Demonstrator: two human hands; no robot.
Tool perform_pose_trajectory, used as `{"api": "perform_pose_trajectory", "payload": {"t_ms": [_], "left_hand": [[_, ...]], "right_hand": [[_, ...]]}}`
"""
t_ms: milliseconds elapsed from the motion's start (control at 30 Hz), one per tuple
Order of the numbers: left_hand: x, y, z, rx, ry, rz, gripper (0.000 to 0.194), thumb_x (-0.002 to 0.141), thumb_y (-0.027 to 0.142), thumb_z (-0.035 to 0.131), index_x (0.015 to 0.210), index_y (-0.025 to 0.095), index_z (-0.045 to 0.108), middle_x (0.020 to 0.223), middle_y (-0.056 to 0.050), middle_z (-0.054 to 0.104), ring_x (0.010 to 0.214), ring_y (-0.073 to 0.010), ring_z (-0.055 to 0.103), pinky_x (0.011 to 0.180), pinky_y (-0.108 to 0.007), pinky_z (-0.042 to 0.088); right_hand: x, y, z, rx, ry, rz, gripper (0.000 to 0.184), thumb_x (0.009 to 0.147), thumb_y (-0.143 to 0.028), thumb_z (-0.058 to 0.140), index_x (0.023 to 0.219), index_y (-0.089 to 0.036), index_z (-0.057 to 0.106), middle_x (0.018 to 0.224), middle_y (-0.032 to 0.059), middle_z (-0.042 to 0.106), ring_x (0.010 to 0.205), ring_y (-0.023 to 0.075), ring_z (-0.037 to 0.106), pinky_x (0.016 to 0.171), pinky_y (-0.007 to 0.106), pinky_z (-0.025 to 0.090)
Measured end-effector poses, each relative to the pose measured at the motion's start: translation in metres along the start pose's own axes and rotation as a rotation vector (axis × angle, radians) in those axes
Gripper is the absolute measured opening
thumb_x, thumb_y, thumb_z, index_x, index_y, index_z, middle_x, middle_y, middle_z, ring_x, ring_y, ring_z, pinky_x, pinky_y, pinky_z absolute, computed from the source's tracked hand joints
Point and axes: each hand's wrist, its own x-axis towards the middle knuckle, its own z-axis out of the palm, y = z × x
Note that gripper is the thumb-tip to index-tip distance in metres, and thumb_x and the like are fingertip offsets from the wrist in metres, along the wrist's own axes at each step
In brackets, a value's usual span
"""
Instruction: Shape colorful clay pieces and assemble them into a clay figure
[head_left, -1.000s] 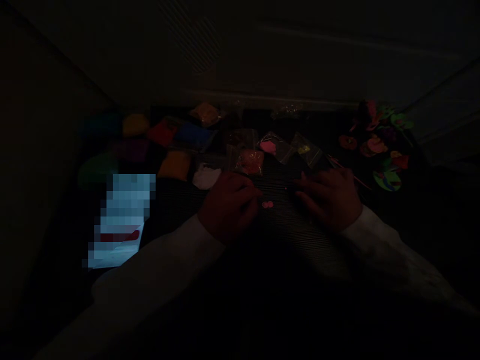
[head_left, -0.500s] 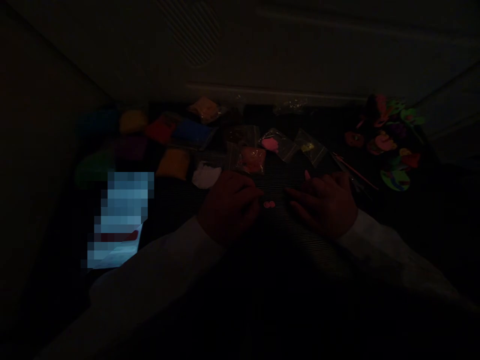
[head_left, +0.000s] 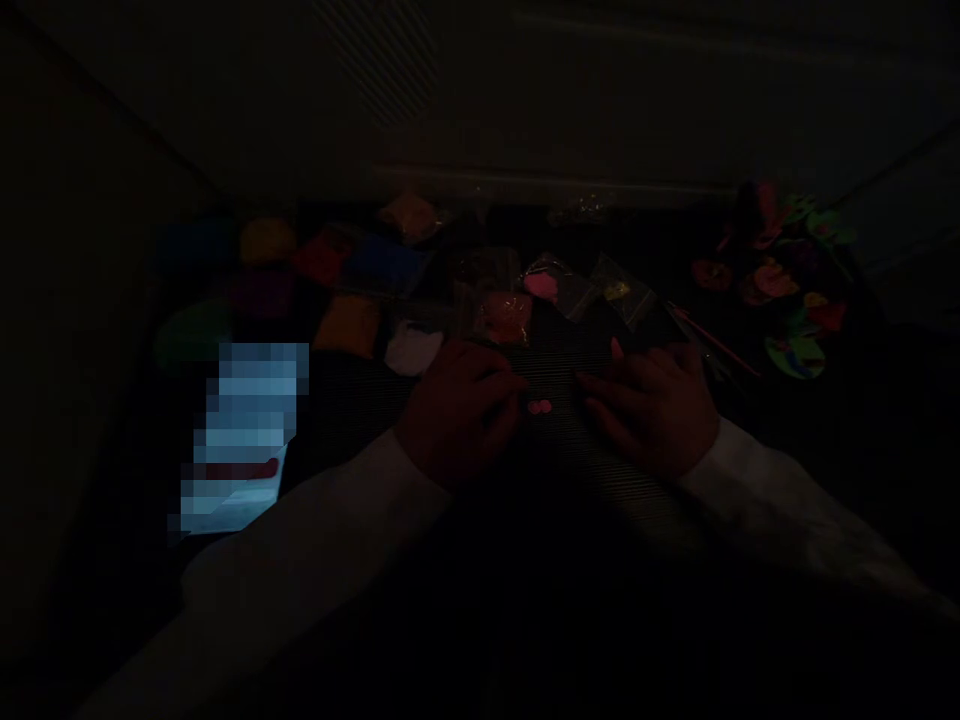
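Observation:
The scene is very dark. My left hand [head_left: 457, 415] rests curled on a dark ribbed mat [head_left: 592, 470], its fingertips close to a tiny pink double-lobed piece [head_left: 538, 407]. On the other side of that piece lies my right hand [head_left: 652, 410], fingers spread and pointing toward it. A small pink speck [head_left: 616, 348] shows at the tip of one right finger. I cannot tell whether either hand pinches anything. White sleeves cover both forearms.
Behind the mat lie several soft coloured lumps and clear bags, including a pink-filled bag [head_left: 551, 285]. Cut foam shapes [head_left: 776, 280] are heaped at the right, beside a thin pink stick [head_left: 712, 340]. A pixelated bright patch [head_left: 247, 440] sits at the left.
My right hand has lifted its fingers slightly, and the pink speck at its fingertip has come into view. The view has grown darker. The tiny pink piece stays between my hands.

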Motion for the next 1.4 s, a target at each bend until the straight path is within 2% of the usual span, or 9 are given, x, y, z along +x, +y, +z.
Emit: {"api": "perform_pose_trajectory", "payload": {"t_ms": [167,533,1100,1400], "left_hand": [[-0.0007,0.0003,-0.0002,-0.006,0.002,0.0,0.017,0.075,0.016,0.05,0.082,0.012,0.065,0.079,-0.007,0.06,0.078,-0.018,0.05,0.072,-0.034,0.042],[-0.0004,-0.0003,0.0004,-0.01,0.006,0.003,0.017,0.074,0.015,0.051,0.082,0.011,0.065,0.079,-0.008,0.06,0.079,-0.0181,0.05,0.072,-0.034,0.041],[-0.0007,-0.0009,0.002,-0.011,0.006,0.013,0.017,0.074,0.016,0.05,0.082,0.012,0.064,0.079,-0.007,0.059,0.079,-0.018,0.05,0.072,-0.034,0.042],[-0.0011,0.0001,0.0008,-0.003,0.0,-0.003,0.017,0.075,0.016,0.05,0.081,0.012,0.065,0.079,-0.008,0.06,0.079,-0.0183,0.051,0.072,-0.035,0.042]], "right_hand": [[0.0013,-0.0013,0.0005,0.0,-0.032,0.0,0.034,0.081,-0.038,0.044,0.112,-0.028,0.054,0.09,0.0024,0.058,0.084,0.0198,0.046,0.075,0.039,0.023],[-0.0018,0.008,0.0001,0.186,0.071,0.085,0.033,0.079,-0.03,0.048,0.11,-0.023,0.055,0.087,0.0036,0.058,0.08,0.0159,0.05,0.075,0.036,0.029],[0.0004,0.0012,0.0002,0.027,-0.022,-0.006,0.033,0.08,-0.033,0.046,0.111,-0.031,0.054,0.087,0.0018,0.057,0.081,0.0187,0.046,0.075,0.04,0.023],[-0.0002,-0.0012,-0.0012,0.035,-0.004,-0.023,0.033,0.079,-0.034,0.047,0.11,-0.029,0.055,0.086,0.0024,0.057,0.08,0.0185,0.046,0.076,0.04,0.023]]}}
